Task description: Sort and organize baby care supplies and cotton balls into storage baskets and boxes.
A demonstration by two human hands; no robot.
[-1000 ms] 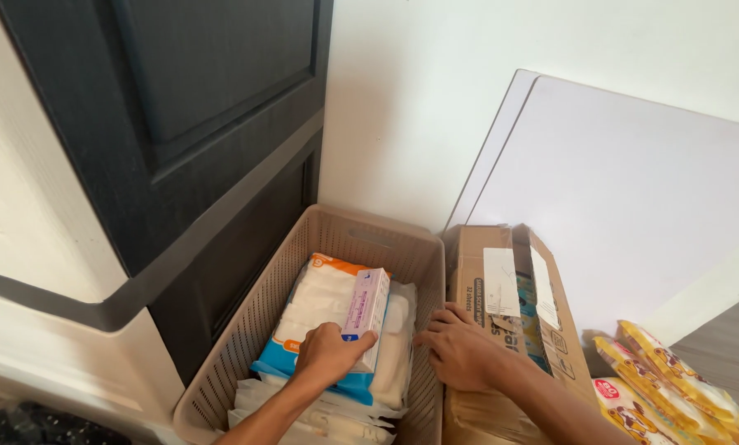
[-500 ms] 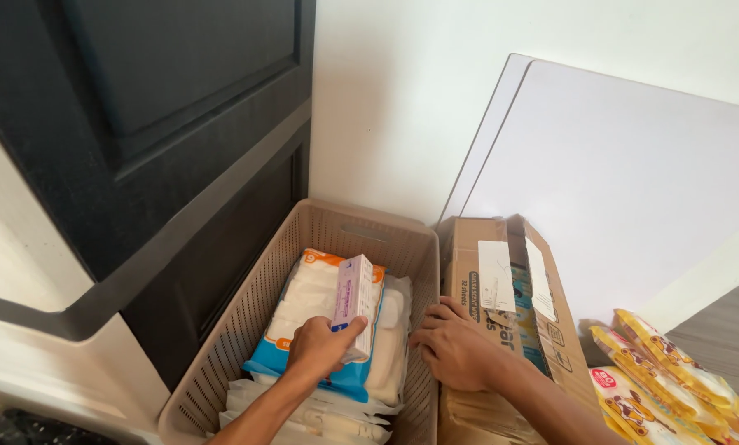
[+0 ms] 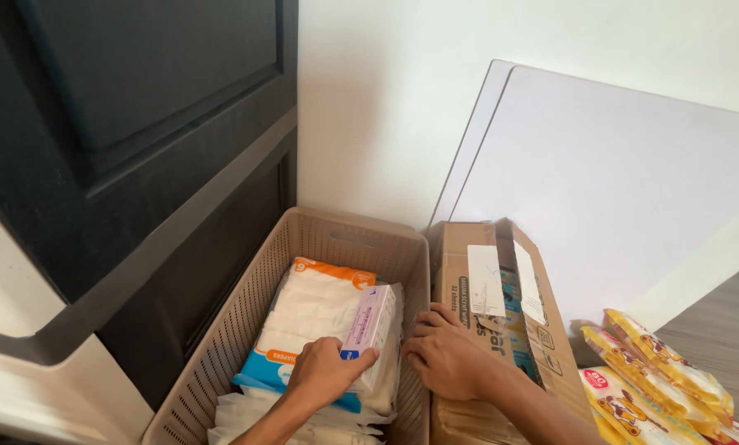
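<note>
L hand (image 3: 324, 375) has slid a bit lower on the small box (image 3: 369, 325) since 0.5 s ago; R hand (image 3: 448, 354) barely shifted.

L grip closed round the near end of the small white-lilac box, which lies on a white diaper pack (image 3: 312, 317) inside the beige basket (image 3: 246, 321). R hand's fingers are loosely spread, holding nothing, palm down on the cardboard box (image 3: 477, 272) just beside the basket rim. Yellow snack packs (image 3: 658, 371) lie on the floor at right, w/ a white board (image 3: 617, 189) leaning on the wall behind.

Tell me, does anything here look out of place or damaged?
Nothing looks damaged or spilled. The small box under the left hand stands on edge in the basket, and the right hand rests on the cardboard box.
</note>
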